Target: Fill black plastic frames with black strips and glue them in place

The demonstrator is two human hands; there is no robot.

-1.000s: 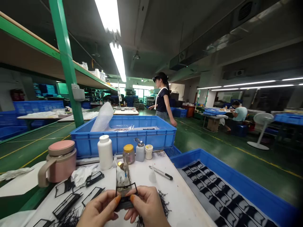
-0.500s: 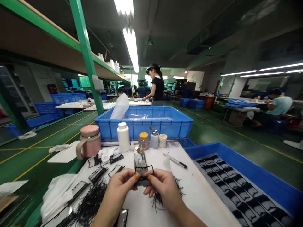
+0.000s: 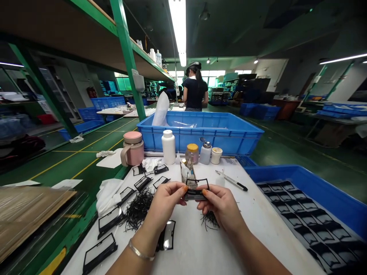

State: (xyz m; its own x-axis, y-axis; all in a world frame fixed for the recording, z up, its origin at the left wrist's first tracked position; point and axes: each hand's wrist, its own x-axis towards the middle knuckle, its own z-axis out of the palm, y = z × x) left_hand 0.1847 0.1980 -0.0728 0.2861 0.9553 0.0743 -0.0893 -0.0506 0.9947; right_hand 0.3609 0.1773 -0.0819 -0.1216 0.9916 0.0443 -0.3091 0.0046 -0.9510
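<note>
- Left hand (image 3: pixel 168 198): pinched tight, thumb against bent fingers, on the left end of a small black frame (image 3: pixel 195 195); silver bangle (image 3: pixel 140 252) at the wrist.
- Right hand (image 3: pixel 220 201): likewise pinched on the right end of the same frame; other fingers loosely curled below.
- Position of the black frame: between both hands, raised over the white bench top (image 3: pixel 197 252).
- Just beyond the frame: narrow holder (image 3: pixel 184 173), near end masked by it; contents too small to tell.
- Beside the left forearm: another frame (image 3: pixel 169 235), partly covered by the arm; farther left, a tangled heap of black strips (image 3: pixel 139 208), several loose frames (image 3: pixel 110 221) and a crumpled white cloth (image 3: pixel 107 196).
- Under the right hand: smaller heap of strips (image 3: pixel 210 221), partly hidden; farther right, a pen (image 3: pixel 233 181).
- Along the far edge, left to right: pink mug (image 3: pixel 135 151), white bottle (image 3: pixel 168 148), yellow-lidded jar (image 3: pixel 192 156), dispenser bottle (image 3: pixel 205 154), small pot (image 3: pixel 216 156); behind these, a large blue crate (image 3: pixel 200 137).
- Far right: blue tray (image 3: pixel 289 172) with rows of dark pieces (image 3: pixel 292 206).
- Background: co-worker (image 3: pixel 196 89), seen from behind.
</note>
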